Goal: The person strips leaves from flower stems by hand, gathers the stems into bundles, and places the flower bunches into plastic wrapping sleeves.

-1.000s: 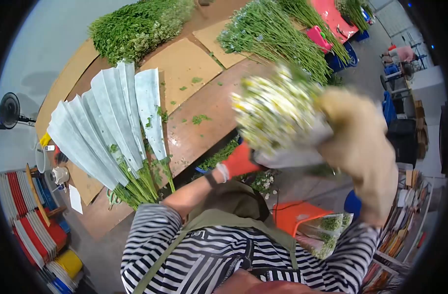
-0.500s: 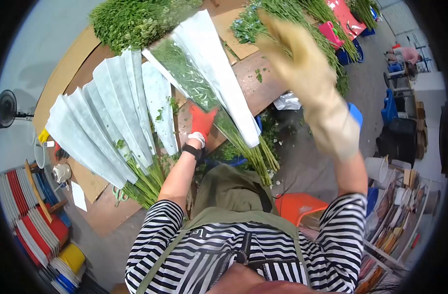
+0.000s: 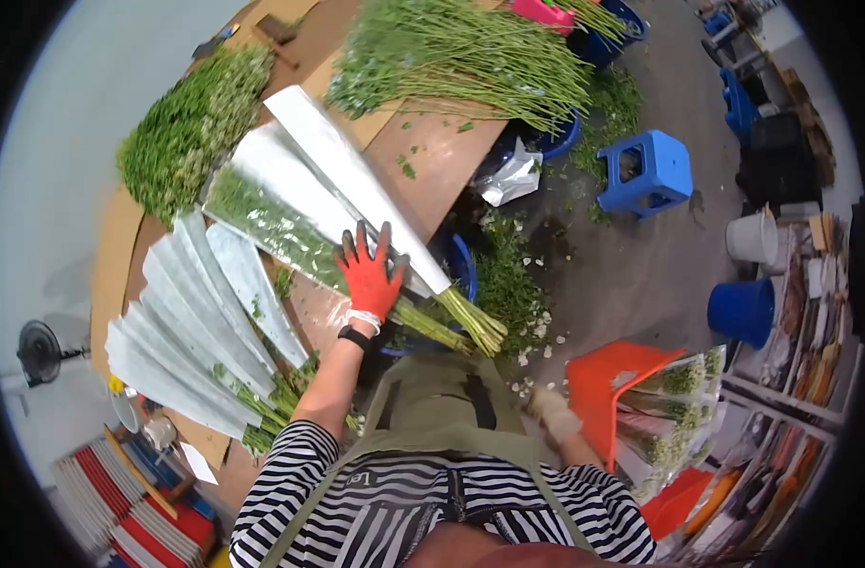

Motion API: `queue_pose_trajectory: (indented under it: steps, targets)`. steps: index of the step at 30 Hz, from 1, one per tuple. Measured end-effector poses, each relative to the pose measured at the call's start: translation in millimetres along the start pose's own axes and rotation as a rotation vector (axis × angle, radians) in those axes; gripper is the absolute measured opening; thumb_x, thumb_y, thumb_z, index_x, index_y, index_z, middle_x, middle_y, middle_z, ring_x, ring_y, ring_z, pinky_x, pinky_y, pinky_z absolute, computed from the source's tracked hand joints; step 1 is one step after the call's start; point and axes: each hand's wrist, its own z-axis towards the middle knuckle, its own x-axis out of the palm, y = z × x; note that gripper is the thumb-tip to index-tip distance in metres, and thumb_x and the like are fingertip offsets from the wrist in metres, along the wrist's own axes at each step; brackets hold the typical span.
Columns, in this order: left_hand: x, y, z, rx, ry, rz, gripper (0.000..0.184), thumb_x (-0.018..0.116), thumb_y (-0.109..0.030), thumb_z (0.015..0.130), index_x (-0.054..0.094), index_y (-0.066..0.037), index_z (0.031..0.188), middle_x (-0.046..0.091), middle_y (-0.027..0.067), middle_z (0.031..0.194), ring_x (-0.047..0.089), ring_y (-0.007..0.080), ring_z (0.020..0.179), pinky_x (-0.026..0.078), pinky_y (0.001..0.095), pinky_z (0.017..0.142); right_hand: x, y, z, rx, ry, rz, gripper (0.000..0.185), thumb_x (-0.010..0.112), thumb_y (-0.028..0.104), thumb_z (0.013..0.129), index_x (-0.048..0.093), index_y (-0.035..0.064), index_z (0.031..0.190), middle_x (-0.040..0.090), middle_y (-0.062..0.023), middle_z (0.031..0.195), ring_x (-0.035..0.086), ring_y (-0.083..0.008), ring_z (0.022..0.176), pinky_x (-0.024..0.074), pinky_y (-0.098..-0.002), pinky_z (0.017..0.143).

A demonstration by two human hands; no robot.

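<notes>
My left hand [image 3: 368,279], in a red glove with dark fingertips, lies flat with fingers spread on a flower sleeve [image 3: 281,222] with a clear window over green foliage. Beside it, nearly touching the fingers, a white-sleeved bunch [image 3: 357,189] lies slanted, its cut stems [image 3: 475,322] poking past the table edge. Low by my lap, next to an orange chair [image 3: 593,398], is my right hand [image 3: 553,414] in a beige glove; its fingers are blurred and partly hidden. Several more white-sleeved bunches [image 3: 182,331] are fanned out on the left.
A pile of loose greens [image 3: 191,133] sits at the back left, with long-stemmed blue flowers [image 3: 451,66] farther right on the table [image 3: 432,156]. Cut leaves [image 3: 508,284] litter the floor. A blue stool [image 3: 650,175] and a blue bucket [image 3: 743,310] stand to the right.
My right hand has dropped from high over the table to beside the chair. My left hand has opened flat on the sleeve. The view has turned rightward, and the white sleeve now lies folded narrower.
</notes>
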Motion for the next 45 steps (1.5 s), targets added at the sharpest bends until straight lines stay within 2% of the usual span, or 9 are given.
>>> queue_pose_trajectory:
  steps: [2, 6, 13, 14, 16, 32, 36, 37, 45]
  targets:
    - [14.8, 0.1, 7.3, 0.002, 0.152, 0.069, 0.073, 0.065, -0.05, 0.092, 0.04, -0.03, 0.158, 0.033, 0.0193, 0.162, 0.022, 0.051, 0.15, 0.012, 0.0729, 0.118, 94.1, -31.6, 13.7, -0.083, 0.073, 0.194, 0.037, 0.067, 0.031, 0.088, 0.073, 0.0188, 0.122, 0.074, -0.0115, 0.119, 0.071, -0.0282, 0.112, 0.0561, -0.0417, 0.095]
    - [31.7, -2.3, 10.3, 0.033, 0.168, 0.278, 0.071, 0.063, -0.048, 0.092, 0.043, -0.025, 0.157, 0.033, 0.0163, 0.164, 0.021, 0.0493, 0.152, 0.011, 0.0727, 0.118, 127.9, -5.7, -23.7, 0.007, 0.326, 0.392, 0.037, 0.067, 0.031, 0.088, 0.073, 0.0187, 0.123, 0.074, -0.0116, 0.119, 0.071, -0.0281, 0.112, 0.0561, -0.0417, 0.095]
    - [39.1, 0.4, 5.5, 0.112, 0.11, 0.384, 0.069, 0.055, -0.038, 0.098, 0.035, -0.018, 0.161, 0.034, 0.0167, 0.163, 0.024, 0.0472, 0.151, 0.017, 0.0633, 0.121, 134.3, 23.2, -32.3, -0.011, 0.458, 0.573, 0.038, 0.067, 0.03, 0.087, 0.073, 0.0184, 0.123, 0.074, -0.0118, 0.119, 0.071, -0.0281, 0.112, 0.0559, -0.0416, 0.095]
    - [42.2, 8.4, 4.9, 0.157, 0.096, 0.412, 0.07, 0.047, -0.043, 0.101, 0.03, -0.015, 0.163, 0.034, 0.0166, 0.164, 0.025, 0.0462, 0.151, 0.019, 0.0562, 0.123, 132.5, 27.8, -28.7, -0.017, 0.469, 0.593, 0.038, 0.067, 0.03, 0.087, 0.073, 0.0183, 0.123, 0.074, -0.0118, 0.119, 0.071, -0.0281, 0.112, 0.0559, -0.0416, 0.095]
    - [45.9, 16.4, 3.8, 0.218, 0.059, 0.382, 0.066, 0.042, -0.044, 0.104, 0.031, -0.014, 0.162, 0.035, 0.017, 0.163, 0.027, 0.0466, 0.15, 0.02, 0.0543, 0.123, 130.7, 37.0, -23.9, -0.018, 0.485, 0.638, 0.038, 0.067, 0.03, 0.087, 0.072, 0.0182, 0.123, 0.074, -0.0119, 0.119, 0.071, -0.0281, 0.112, 0.0559, -0.0415, 0.095]
    - [46.1, 15.5, 1.4, 0.288, 0.045, 0.36, 0.063, 0.031, -0.044, 0.11, 0.03, -0.008, 0.161, 0.033, 0.0185, 0.164, 0.03, 0.0473, 0.146, 0.025, 0.056, 0.121, 141.9, 56.0, -60.8, 0.032, 0.561, 0.719, 0.039, 0.068, 0.03, 0.087, 0.072, 0.0176, 0.124, 0.074, -0.0123, 0.118, 0.071, -0.0279, 0.112, 0.0556, -0.0413, 0.095]
    - [48.8, 20.7, 1.9, 0.266, 0.026, 0.359, 0.076, 0.025, -0.06, 0.107, 0.033, -0.005, 0.159, 0.038, 0.0215, 0.158, 0.032, 0.0476, 0.146, 0.027, 0.0583, 0.119, 133.3, 61.3, -53.4, 0.017, 0.572, 0.686, 0.039, 0.068, 0.03, 0.087, 0.072, 0.0174, 0.124, 0.074, -0.0124, 0.118, 0.071, -0.0279, 0.112, 0.0556, -0.0413, 0.095]
    - [44.0, 13.6, 2.3, 0.274, 0.053, 0.335, 0.066, 0.034, -0.048, 0.109, 0.031, -0.006, 0.16, 0.036, 0.023, 0.159, 0.031, 0.0481, 0.145, 0.026, 0.0562, 0.12, 130.2, 63.0, -48.8, 0.011, 0.573, 0.678, 0.039, 0.068, 0.03, 0.087, 0.072, 0.0173, 0.124, 0.074, -0.0125, 0.118, 0.071, -0.0279, 0.112, 0.0556, -0.0413, 0.095]
    - [43.5, 9.8, 2.0, 0.218, 0.046, 0.301, 0.068, 0.037, -0.051, 0.107, 0.036, -0.009, 0.159, 0.037, 0.0178, 0.161, 0.03, 0.0473, 0.147, 0.023, 0.0568, 0.121, 102.0, 63.3, -25.2, -0.02, 0.561, 0.568, 0.04, 0.068, 0.029, 0.087, 0.072, 0.017, 0.124, 0.074, -0.0127, 0.118, 0.071, -0.0278, 0.113, 0.0554, -0.0411, 0.096]
